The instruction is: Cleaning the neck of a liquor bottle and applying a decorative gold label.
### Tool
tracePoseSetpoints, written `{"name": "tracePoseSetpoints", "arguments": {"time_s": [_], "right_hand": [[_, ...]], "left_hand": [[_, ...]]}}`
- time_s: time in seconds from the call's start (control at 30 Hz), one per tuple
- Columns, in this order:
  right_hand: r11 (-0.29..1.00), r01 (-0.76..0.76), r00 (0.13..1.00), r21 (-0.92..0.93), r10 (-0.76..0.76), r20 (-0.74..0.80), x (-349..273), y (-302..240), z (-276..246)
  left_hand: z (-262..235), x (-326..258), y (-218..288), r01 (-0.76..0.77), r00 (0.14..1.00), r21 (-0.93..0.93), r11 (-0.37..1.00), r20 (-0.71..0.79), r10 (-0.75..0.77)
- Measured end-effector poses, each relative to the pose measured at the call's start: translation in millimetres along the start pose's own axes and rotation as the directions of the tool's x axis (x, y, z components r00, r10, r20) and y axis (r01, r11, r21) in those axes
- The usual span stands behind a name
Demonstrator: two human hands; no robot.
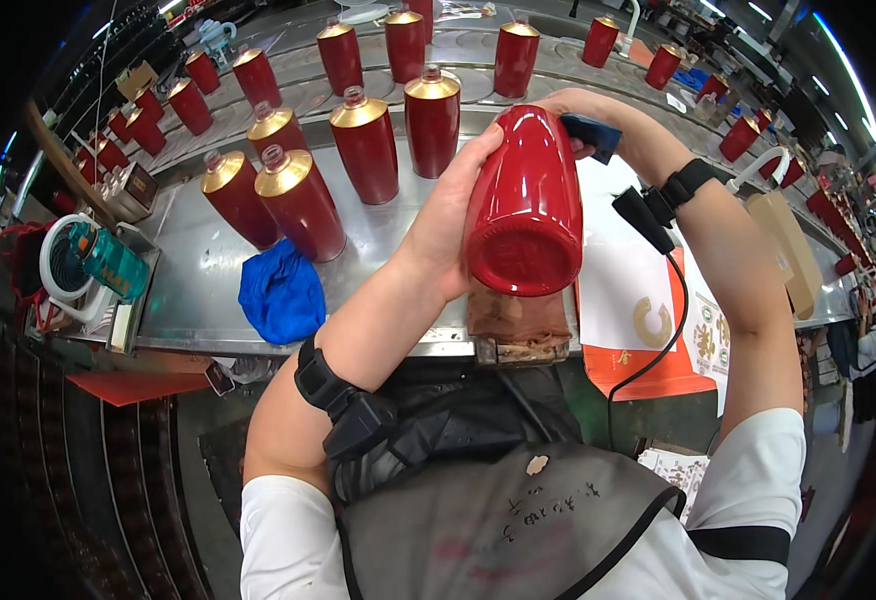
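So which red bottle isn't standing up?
The bottle held between the left hand and right hand. It is tipped, base facing the camera; the others stand upright on the metal table.

A crumpled blue cloth (pixel 280 292) lay near the front edge of the steel workbench (pixel 193 270). Beyond it stood red bottles with gold shoulders (pixel 301 203), more lined up on the far conveyor (pixel 478 55). At the far left sat a small white fan (pixel 63 262) beside a teal container (pixel 113 262). To the right lay white and orange printed sheets (pixel 626 295).
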State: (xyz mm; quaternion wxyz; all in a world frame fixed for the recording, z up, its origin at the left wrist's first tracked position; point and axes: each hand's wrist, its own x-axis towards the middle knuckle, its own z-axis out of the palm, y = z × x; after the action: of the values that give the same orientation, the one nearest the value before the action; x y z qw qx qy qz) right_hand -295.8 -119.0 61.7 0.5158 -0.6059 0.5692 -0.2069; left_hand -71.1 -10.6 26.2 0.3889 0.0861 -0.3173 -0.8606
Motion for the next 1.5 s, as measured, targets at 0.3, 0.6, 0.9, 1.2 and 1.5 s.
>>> {"name": "tracePoseSetpoints", "arguments": {"time_s": [0.3, 0.6, 0.9, 1.2, 1.5], "right_hand": [[0.983, 0.073, 0.986, -0.167, -0.097, -0.139, -0.7, -8.7, 30.9], [0.614, 0.204, 0.883, -0.762, -0.452, -0.128, 1.3, -55.9, 86.6], [0.721, 0.263, 0.946, -0.641, -0.323, 0.025, -111.5, 33.0, -0.3], [0.752, -0.437, 0.883, -0.493, 0.255, -0.395, -236.5, 241.6, -15.9], [0.772, -0.317, 0.9, -0.551, 0.061, -0.432, -189.9, 258.9, -49.3]], "left_hand": [[-26.9, -12.2, 0.4, 0.074, 0.983, 0.141, 0.987, -0.175, -0.048], [-58.3, -25.9, -8.4, 0.003, 0.861, 0.952, 0.306, -0.159, 0.484], [-117.4, -51.7, -23.3, -0.176, 0.803, 0.911, 0.373, -0.087, 0.59], [-188.3, -73.8, -8.9, -0.157, 0.95, 0.876, 0.455, 0.008, 0.313], [-169.5, -77.9, 22.7, 0.056, 0.995, 0.817, 0.574, -0.095, 0.037]]}}
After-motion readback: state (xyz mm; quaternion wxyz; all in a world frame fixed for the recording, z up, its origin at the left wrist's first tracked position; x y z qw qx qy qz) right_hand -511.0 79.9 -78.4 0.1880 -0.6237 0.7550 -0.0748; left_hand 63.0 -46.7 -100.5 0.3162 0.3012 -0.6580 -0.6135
